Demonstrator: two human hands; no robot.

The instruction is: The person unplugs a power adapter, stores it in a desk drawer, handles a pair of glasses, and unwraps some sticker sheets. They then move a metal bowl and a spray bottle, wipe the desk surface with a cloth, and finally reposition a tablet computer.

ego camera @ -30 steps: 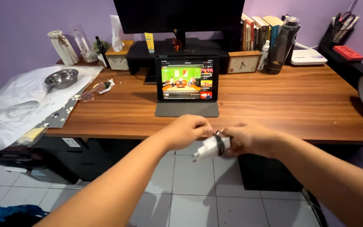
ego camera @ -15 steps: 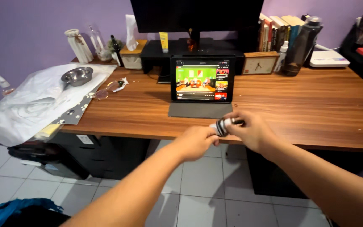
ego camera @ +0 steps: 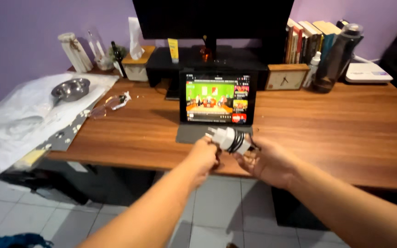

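Both my hands meet over the front edge of a wooden desk (ego camera: 336, 133). My right hand (ego camera: 265, 160) grips a white charger plug (ego camera: 228, 138) with a black cable wound around it. My left hand (ego camera: 204, 154) touches the plug's left end with its fingers closed on it. Just behind the plug, a tablet (ego camera: 217, 97) stands upright in a grey folding case with a bright picture on its screen.
A dark monitor (ego camera: 212, 18) stands at the back. Books (ego camera: 309, 39), a dark bottle (ego camera: 338, 57), a small square clock (ego camera: 283, 77) and a white box (ego camera: 368, 72) are at the right. A metal bowl (ego camera: 71, 88) on white plastic sheeting (ego camera: 19, 119) and glasses (ego camera: 111, 103) lie left.
My hands have risen and moved forward with the plug, from below the desk edge to above it, close to the tablet. The view has moved nearer to the desk.
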